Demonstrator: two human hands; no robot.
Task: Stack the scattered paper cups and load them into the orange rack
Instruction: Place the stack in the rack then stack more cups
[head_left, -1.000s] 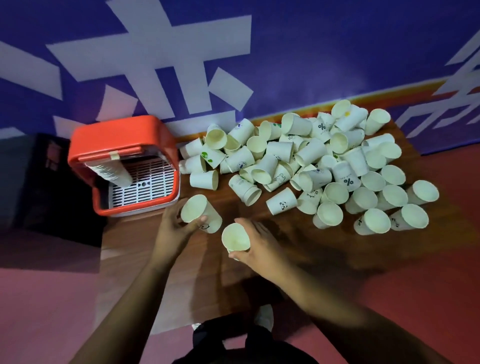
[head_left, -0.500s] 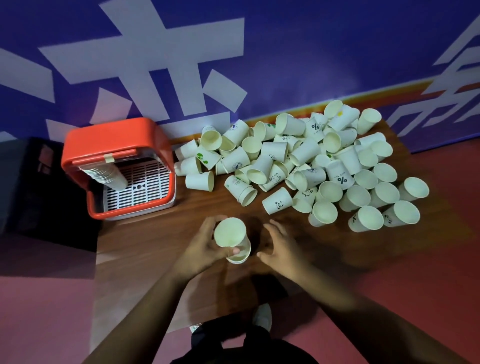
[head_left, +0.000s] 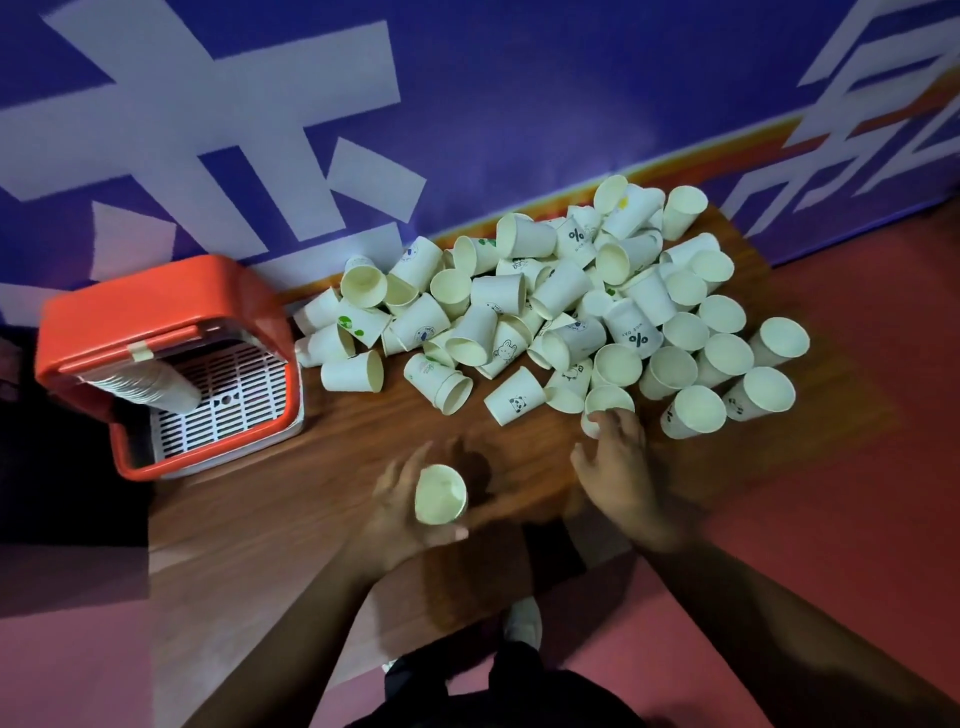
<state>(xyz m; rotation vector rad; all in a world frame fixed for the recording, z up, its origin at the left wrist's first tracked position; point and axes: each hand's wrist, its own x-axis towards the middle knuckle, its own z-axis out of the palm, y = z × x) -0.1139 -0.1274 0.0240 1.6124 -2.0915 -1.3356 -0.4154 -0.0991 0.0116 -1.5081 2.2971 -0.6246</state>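
My left hand (head_left: 397, 512) grips a short stack of white paper cups (head_left: 440, 493), mouth upward, above the wooden table (head_left: 332, 467). My right hand (head_left: 618, 467) reaches to the near edge of the heap, fingers spread, its fingertips touching a cup (head_left: 605, 405) that lies there. A big heap of scattered white cups (head_left: 550, 312) covers the table's far right part. The orange rack (head_left: 150, 306) stands at the table's left end, with a long stack of cups (head_left: 143, 387) lying inside on its white grid.
A blue wall with white shapes (head_left: 467, 104) rises right behind the table. Red floor (head_left: 857, 415) lies to the right. A dark object (head_left: 31, 467) sits left of the rack. Bare wood shows between rack and heap.
The two held cups have been nested into one stack in my left hand. My right hand let go and moved right and forward to a cup at the heap's edge.
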